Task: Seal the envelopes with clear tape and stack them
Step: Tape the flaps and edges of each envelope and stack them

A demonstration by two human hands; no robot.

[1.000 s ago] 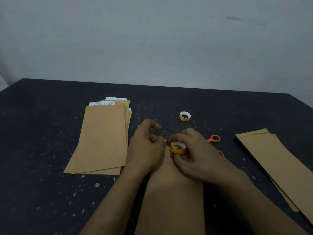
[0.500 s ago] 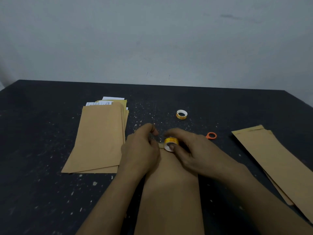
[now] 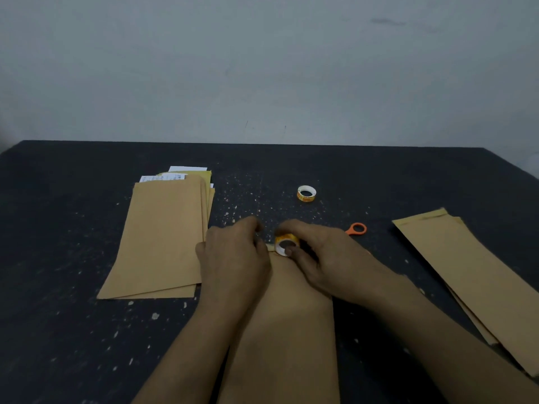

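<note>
Your right hand (image 3: 329, 258) grips a small yellow tape roll (image 3: 287, 243) between thumb and fingers, core opening turned toward the camera, held at the far end of the brown envelope (image 3: 285, 330) that lies lengthwise on the black table (image 3: 58, 316) right before you. Your left hand (image 3: 233, 258) sits just beside the roll on that same far end, fingers curled downward. Whether they pinch a tape end or only press the paper cannot be told; the clear tape itself is not discernible. Both forearms cross over the envelope's sides. To the left, near your left hand, a stack of brown envelopes (image 3: 163, 237) lies with white papers showing at its far edge. To the right, well apart, a second set of brown envelopes (image 3: 466, 272) lies at an angle. A second yellow tape roll (image 3: 306, 193) lies flat beyond your hands. An orange scissors handle (image 3: 356, 228) shows past your right hand, blades hidden.
</note>
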